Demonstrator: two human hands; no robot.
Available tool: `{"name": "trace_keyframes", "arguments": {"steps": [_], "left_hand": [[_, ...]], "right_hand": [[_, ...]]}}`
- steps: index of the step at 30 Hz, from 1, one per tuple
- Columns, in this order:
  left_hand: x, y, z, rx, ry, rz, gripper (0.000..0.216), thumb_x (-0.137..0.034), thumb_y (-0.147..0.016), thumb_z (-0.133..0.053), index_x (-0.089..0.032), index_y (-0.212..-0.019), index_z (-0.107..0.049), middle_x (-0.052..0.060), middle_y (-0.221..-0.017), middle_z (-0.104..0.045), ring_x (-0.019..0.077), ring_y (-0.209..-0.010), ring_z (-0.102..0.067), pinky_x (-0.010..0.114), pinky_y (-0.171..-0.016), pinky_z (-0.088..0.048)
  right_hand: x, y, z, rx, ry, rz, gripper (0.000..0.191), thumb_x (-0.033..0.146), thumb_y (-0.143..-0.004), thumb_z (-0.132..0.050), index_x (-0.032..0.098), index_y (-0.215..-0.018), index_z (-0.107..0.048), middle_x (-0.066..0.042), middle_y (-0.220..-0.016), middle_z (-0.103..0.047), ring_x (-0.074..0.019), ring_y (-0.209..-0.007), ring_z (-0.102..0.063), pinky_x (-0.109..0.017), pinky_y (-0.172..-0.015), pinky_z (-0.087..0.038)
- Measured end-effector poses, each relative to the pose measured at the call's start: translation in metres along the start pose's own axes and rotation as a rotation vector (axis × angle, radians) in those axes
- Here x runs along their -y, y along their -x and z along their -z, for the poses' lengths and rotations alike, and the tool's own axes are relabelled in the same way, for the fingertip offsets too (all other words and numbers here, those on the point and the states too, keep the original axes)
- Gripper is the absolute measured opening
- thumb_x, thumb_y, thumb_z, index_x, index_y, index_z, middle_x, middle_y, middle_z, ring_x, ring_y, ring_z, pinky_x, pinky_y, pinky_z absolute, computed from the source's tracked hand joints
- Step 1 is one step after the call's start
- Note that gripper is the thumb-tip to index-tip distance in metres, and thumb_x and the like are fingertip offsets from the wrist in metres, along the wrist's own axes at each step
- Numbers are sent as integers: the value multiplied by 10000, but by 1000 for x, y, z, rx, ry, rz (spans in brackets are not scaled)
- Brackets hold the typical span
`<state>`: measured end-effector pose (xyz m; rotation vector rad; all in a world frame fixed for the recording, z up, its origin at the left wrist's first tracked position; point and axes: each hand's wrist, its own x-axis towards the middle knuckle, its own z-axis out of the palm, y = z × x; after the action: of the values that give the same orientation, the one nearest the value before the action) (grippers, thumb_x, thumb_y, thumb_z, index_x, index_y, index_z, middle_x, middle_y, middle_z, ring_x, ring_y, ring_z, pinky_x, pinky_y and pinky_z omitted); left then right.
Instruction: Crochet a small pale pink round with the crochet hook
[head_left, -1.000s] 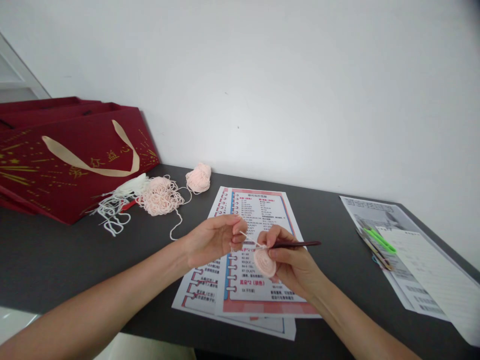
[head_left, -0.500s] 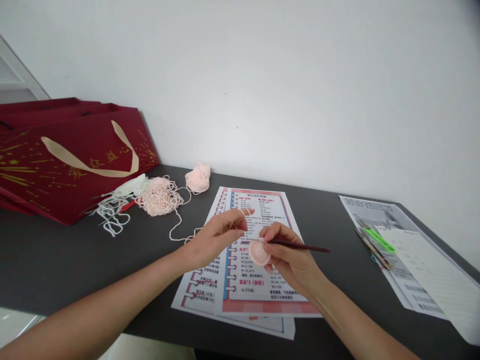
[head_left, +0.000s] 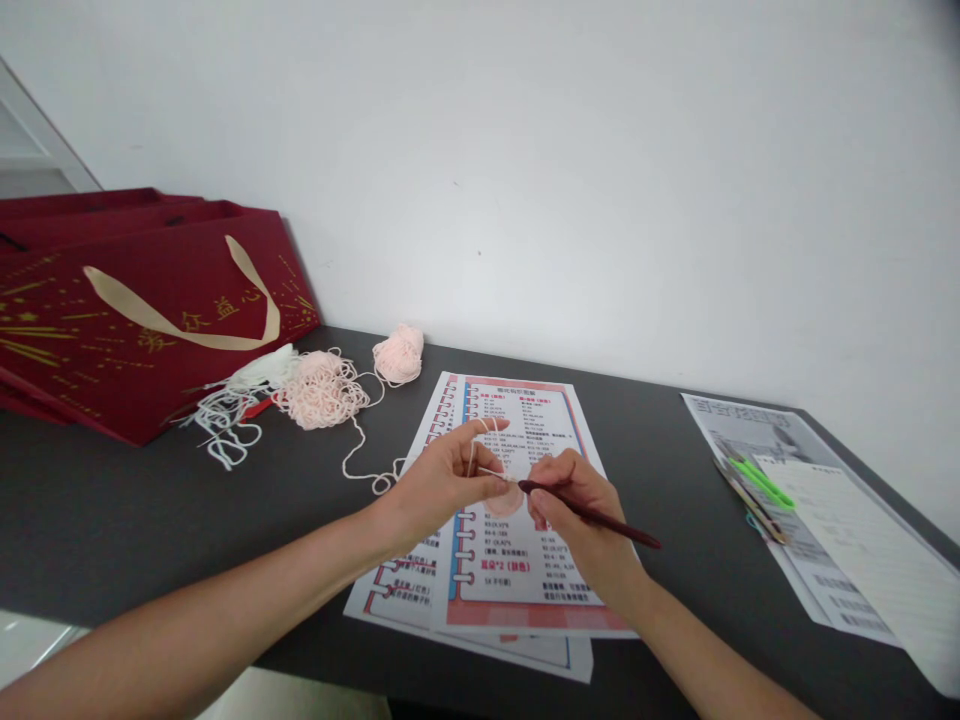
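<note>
A small round pale pink crochet piece [head_left: 504,499] is pinched between the thumb and fingers of my left hand [head_left: 450,475]. Pink yarn loops round that hand's raised index finger and trails left to a loose heap of pink yarn [head_left: 322,390]. My right hand [head_left: 577,505] grips a dark brown crochet hook [head_left: 607,520], its handle slanting down to the right. The hook's tip meets the upper edge of the piece, where fingers partly hide it. Beneath both hands lie printed pattern sheets [head_left: 525,610].
Behind the yarn heap sits a pink yarn ball [head_left: 399,354], with white yarn [head_left: 232,400] to the left. Dark red paper bags [head_left: 150,300] lean against the wall. At right, papers [head_left: 847,540] carry a bright green tool [head_left: 761,484] and scissors [head_left: 754,505].
The crochet piece has passed from my right fingers to my left fingers. My right hand now holds only the hook, which tilts more steeply.
</note>
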<state>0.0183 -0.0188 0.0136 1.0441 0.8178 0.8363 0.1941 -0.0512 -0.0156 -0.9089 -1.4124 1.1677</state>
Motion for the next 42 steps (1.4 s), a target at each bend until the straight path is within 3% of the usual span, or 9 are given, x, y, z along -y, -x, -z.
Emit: {"name": "trace_keyframes", "arguments": {"steps": [7, 12, 15, 18, 21, 25, 28, 35, 42], "left_hand": [[6, 0, -2, -18, 16, -13, 552, -193, -695, -723, -146, -1198, -500, -36, -684, -599, 112, -636, -557, 276, -672, -415], [10, 1, -6, -134, 28, -72, 517, -196, -707, -723, -145, -1180, -519, -53, -631, -579, 92, -606, -518, 245, -645, -385], [10, 0, -4, -81, 208, 9, 451, -164, -705, -723, -152, -1126, -560, -49, -653, -584, 79, -609, -534, 238, -670, -392], [9, -2, 0, 18, 347, 98, 404, -145, -701, -726, -148, -1085, -601, -36, -673, -586, 80, -628, -554, 245, -703, -411], [7, -3, 5, 43, 357, 97, 447, -138, -686, -737, -152, -1112, -600, -29, -693, -589, 84, -640, -557, 252, -713, -415], [5, -3, 6, 33, 241, 65, 538, -172, -691, -737, -172, -1195, -548, -13, -729, -627, 109, -662, -574, 277, -714, -404], [6, -2, 5, 51, 146, 52, 548, -198, -706, -727, -175, -1218, -532, -8, -722, -635, 115, -658, -573, 284, -698, -391], [0, -5, 12, 39, 145, 27, 515, -180, -675, -746, -178, -1161, -579, -63, -642, -559, 66, -590, -511, 233, -635, -365], [-8, -6, 16, 92, 162, 69, 512, -163, -664, -751, -165, -1149, -589, -64, -621, -554, 61, -564, -511, 227, -617, -359]], "right_hand": [[-1, 4, -6, 33, 636, 501, 210, 55, -837, -488, 245, -925, -476, -30, -815, -556, -164, -700, -550, -298, -612, -461], [3, 3, -12, 58, 942, 618, 222, 27, -832, -449, 232, -916, -447, -44, -772, -545, -190, -680, -538, -309, -567, -463], [0, 3, -11, 75, 950, 653, 255, 23, -834, -454, 234, -976, -443, -57, -817, -549, -196, -706, -537, -321, -578, -477], [-6, 4, -7, 60, 785, 604, 291, 49, -853, -462, 260, -1052, -441, -61, -902, -563, -196, -785, -562, -338, -647, -495], [-7, 4, -4, 13, 483, 399, 203, 112, -880, -480, 271, -1007, -476, -37, -938, -573, -161, -769, -588, -311, -648, -494], [1, 0, -6, 30, 74, 119, 52, 194, -899, -497, 244, -915, -500, 14, -775, -594, -114, -608, -562, -271, -572, -466], [5, -2, -7, 44, -46, 39, 22, 211, -883, -532, 228, -889, -519, 24, -704, -614, -120, -606, -571, -278, -583, -461], [4, 0, -1, -50, -42, 12, 8, 217, -868, -560, 225, -870, -560, -1, -742, -659, -133, -592, -585, -282, -537, -471], [10, 3, 9, 8, 162, 132, 87, 186, -863, -572, 255, -911, -595, -6, -835, -623, -118, -656, -588, -258, -580, -491]]}}
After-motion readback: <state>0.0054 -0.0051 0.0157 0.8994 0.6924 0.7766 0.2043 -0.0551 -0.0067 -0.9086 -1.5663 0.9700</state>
